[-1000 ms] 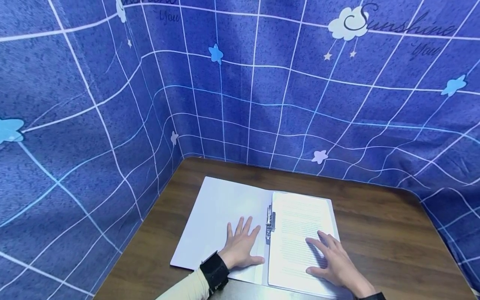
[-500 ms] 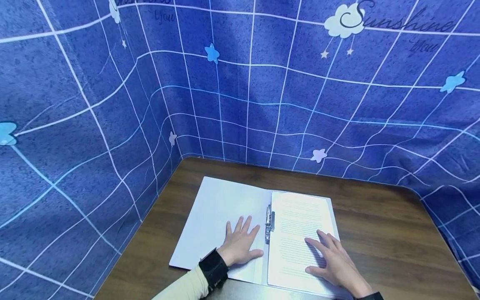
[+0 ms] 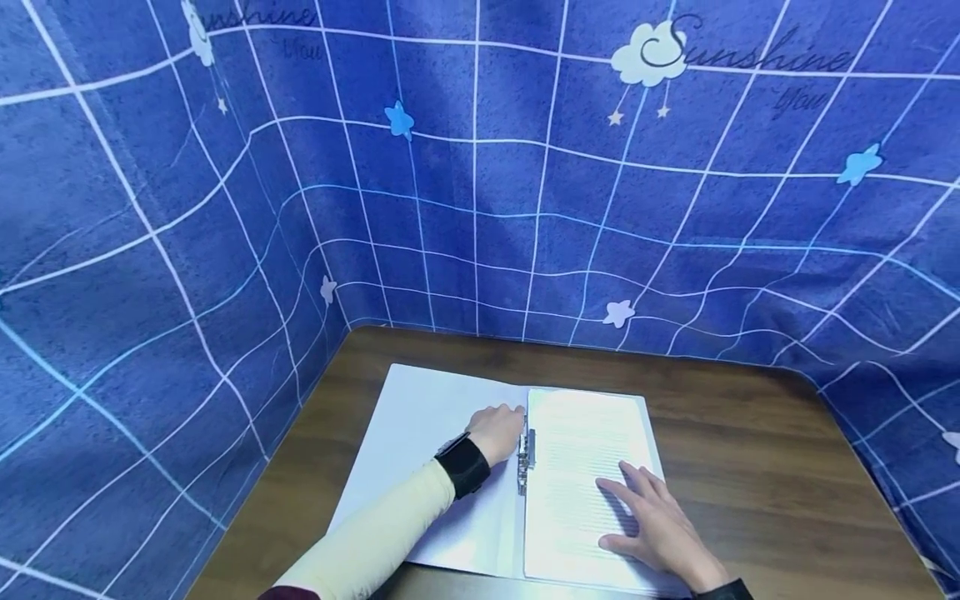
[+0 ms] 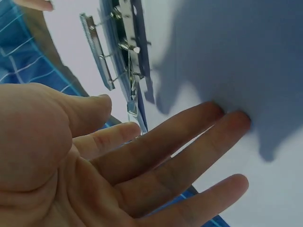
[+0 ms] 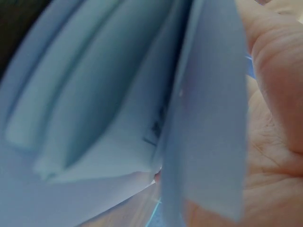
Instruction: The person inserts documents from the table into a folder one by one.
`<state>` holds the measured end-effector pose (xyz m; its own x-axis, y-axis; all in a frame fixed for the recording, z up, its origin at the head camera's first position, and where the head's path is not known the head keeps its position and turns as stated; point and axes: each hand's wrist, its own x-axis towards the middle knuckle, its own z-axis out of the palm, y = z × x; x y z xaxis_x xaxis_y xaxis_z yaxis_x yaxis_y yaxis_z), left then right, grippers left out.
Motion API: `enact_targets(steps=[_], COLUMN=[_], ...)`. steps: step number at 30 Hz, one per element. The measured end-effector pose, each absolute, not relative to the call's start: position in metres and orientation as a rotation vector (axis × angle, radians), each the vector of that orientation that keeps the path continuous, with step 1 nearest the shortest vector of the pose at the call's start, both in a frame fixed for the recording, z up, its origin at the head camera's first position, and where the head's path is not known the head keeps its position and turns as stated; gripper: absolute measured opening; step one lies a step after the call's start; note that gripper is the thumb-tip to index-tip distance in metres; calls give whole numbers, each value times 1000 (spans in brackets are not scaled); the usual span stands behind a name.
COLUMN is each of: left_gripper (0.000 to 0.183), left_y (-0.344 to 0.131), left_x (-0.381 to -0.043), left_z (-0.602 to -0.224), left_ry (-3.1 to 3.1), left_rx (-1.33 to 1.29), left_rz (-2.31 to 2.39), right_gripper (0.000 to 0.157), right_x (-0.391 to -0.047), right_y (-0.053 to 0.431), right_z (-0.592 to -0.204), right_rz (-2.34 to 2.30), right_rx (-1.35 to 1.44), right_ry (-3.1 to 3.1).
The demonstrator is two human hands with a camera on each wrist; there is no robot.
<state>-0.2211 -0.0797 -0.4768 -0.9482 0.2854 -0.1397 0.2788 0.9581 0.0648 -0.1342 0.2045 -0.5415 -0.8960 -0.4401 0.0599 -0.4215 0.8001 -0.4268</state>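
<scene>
A white folder (image 3: 420,400) lies spread on the table, with a metal clip (image 3: 522,467) along its fold. On its right half is a stack of printed sheets (image 3: 577,433). My left hand (image 3: 497,433) is at the upper end of the clip. In the left wrist view its thumb and index finger lie close to the clip's end, while the other fingers extend over the white cover. My right hand (image 3: 660,525) rests with spread fingers on the lower right of the sheets. In the right wrist view, bent paper edges (image 5: 213,104) stand before the palm, hiding much of this hand.
The brown wooden table (image 3: 750,467) extends to the right of the folder. A blue curtain (image 3: 450,183) with white grid lines, stars and clouds rises behind and along the left side of the table.
My left hand has left its flat spread on the folder's left cover and moved up and right to the clip's upper end. The right hand stays on the sheets. The head view has shifted slightly.
</scene>
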Motion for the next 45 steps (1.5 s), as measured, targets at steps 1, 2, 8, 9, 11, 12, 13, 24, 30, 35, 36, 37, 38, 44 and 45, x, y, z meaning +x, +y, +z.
enact_targets(steps=[1,2,8,9,11,12,13,24,30,35,36,37,38,44,45], left_gripper=[26,26,18,18,18,18,20,29,18,10,11,12,11,23,26], left_y=[-79,-79,-78,-77,-76,-76,-76,-80,-84,-88,-88,-89,-89,-90,-90], left_x=[-222,-223,-226,-226,-226,-226,-227,-218,-205,-186,-181,-178,-174,-161,-160], left_z=[-479,-481,-492,-493,-495,-496,-497,-504,-495,-492,-493,-494,-495,-505,-507], left_ry=[2959,2962,2979,2980,2991,2995,2995,3189,3258,3313,3323,3328,3337,3386,3390], left_rx=[413,396,352,348,334,327,319,421,571,707,735,756,774,810,823], left_rz=[45,32,-2,-3,6,12,17,-61,25,79,97,112,132,267,265], right_gripper=[77,77,77,77,77,77,77,76,77,77,77,77,77,77,77], right_x=[-134,-134,-133,-133,-133,-134,-134,-131,-131,-131,-131,-132,-132,-133,-133], right_y=[203,201,196,196,196,196,196,194,196,198,198,199,199,200,200], right_z=[-543,-543,-544,-543,-542,-541,-541,-541,-543,-542,-541,-541,-541,-540,-540], right_rz=[-683,-683,-677,-672,-666,-661,-653,-670,-659,-678,-677,-679,-681,-667,-666], right_rx=[-711,-716,-735,-735,-737,-736,-735,-719,-682,-704,-707,-712,-710,-697,-696], right_ry=[2932,2928,2932,2936,2943,2947,2951,2942,2930,2944,2950,2955,2959,2959,2958])
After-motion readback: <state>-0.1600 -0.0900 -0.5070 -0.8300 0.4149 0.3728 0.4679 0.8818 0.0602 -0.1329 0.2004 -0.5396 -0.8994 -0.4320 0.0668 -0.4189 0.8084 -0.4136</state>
